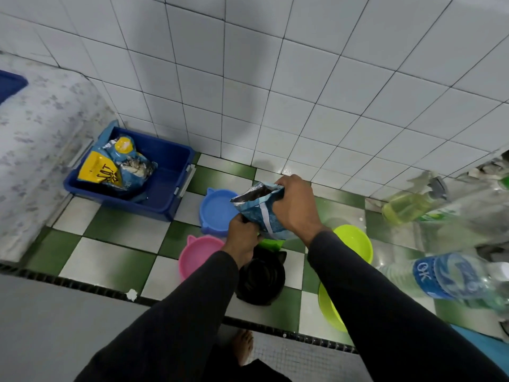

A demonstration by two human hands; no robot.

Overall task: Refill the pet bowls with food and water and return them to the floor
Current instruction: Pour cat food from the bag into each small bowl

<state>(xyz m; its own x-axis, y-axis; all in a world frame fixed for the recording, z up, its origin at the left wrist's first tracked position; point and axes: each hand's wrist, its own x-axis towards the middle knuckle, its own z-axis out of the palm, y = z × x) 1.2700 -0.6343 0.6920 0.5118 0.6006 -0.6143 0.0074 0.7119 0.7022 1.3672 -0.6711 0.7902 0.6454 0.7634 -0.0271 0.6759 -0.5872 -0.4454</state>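
Note:
Both my hands hold a small blue food pouch (pixel 261 208) with its mouth open, above the bowls. My left hand (pixel 243 237) grips its lower corner and my right hand (pixel 296 205) grips its upper right side. On the green-and-white tiled surface below stand a blue bowl (pixel 216 209), a pink bowl (pixel 197 256) and a black bowl (pixel 261 279). A lime green bowl (pixel 355 242) sits to the right. A second lime green bowl (pixel 329 307) is partly hidden by my right sleeve. A small green bowl (pixel 271 244) peeks out under the pouch.
A dark blue tub (pixel 170 186) at the left holds a large blue and yellow food bag (pixel 118 164). Plastic water bottles (pixel 446 277) and a yellow-green spray bottle (pixel 410 205) stand at the right. A white tiled wall (pixel 275 78) rises behind. My bare foot (pixel 242 346) shows below.

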